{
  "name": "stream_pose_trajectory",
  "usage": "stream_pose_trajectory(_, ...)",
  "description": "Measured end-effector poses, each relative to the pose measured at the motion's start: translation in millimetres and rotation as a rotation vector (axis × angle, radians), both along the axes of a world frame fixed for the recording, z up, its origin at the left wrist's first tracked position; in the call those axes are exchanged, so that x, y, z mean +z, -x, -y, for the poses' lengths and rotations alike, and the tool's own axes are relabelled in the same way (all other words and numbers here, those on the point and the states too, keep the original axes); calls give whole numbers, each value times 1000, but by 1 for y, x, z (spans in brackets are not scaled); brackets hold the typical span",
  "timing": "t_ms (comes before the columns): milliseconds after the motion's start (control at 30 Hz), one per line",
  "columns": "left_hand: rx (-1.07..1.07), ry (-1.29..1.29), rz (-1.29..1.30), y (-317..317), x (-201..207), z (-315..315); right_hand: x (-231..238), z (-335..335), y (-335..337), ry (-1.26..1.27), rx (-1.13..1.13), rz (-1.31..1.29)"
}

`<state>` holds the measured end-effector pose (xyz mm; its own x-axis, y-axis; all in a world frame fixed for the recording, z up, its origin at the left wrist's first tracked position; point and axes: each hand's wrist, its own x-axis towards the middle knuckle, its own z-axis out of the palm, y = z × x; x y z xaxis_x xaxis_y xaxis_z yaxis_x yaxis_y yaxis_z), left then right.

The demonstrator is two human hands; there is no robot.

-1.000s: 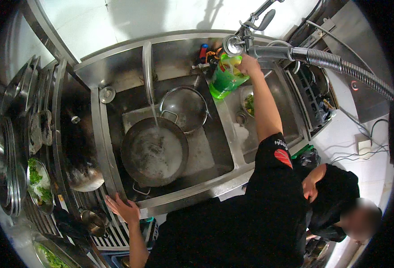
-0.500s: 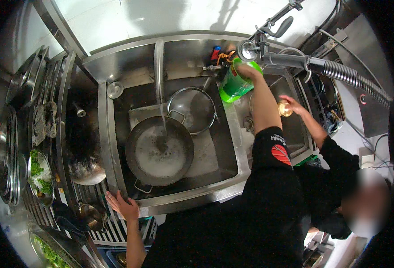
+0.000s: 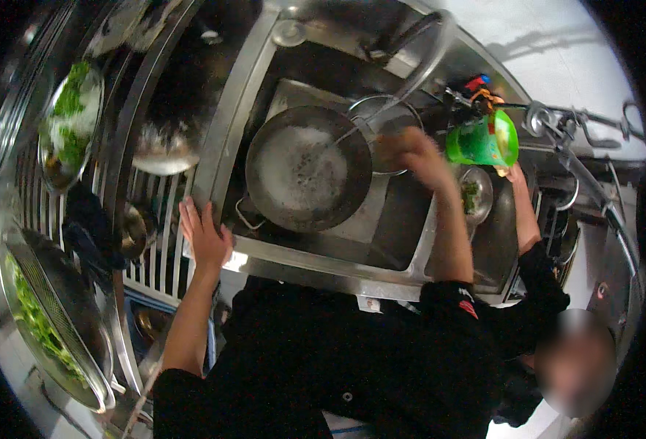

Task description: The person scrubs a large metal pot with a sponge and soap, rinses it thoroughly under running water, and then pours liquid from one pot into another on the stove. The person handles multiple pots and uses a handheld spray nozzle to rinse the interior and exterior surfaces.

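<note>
My left hand [image 3: 209, 238] lies with fingers outstretched on the left front corner of the steel sink's rim [image 3: 316, 265]. Motion blurs my right hand [image 3: 414, 154], which is above the right part of the basin; its fingers look curled around a brownish thing too smeared to name. Below and left of it stands a large dark wok [image 3: 308, 212] with cloudy, foamy water inside. A steel bowl [image 3: 373, 110] sits behind the wok, partly hidden by my hand. To the right is a bright green plastic tub [image 3: 477, 140].
A long faucet [image 3: 433, 55] runs water into the wok. A co-worker's hand [image 3: 513, 174] is beside the green tub, near a ladle or strainer with greens [image 3: 473, 196]. At left are bowls of leafy greens [image 3: 70, 124] and a slatted rack [image 3: 163, 219]. A spray hose [image 3: 594, 183] hangs at right.
My right hand has come out of the green tub and moved left toward the wok. The view has turned and shifted. My left hand stays on the sink rim.
</note>
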<state>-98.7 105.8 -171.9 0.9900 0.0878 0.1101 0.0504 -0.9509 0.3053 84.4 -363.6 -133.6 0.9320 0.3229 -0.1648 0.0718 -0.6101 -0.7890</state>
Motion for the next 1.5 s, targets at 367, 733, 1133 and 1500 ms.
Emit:
stream_pose_trajectory(367,68,88,-56,0,4,1,-191,-122,49,830,1243,-374)
stream_pose_trajectory(733,97,70,-5,-1,1,-5,-119,-145,-74,1695,1446,60)
stream_pose_trajectory(1133,88,44,-19,0,0,-3,-99,-134,54,805,1057,-694)
stream_pose_trajectory(1500,65,31,61,1,-2,-3,-146,-163,80,319,829,-4)
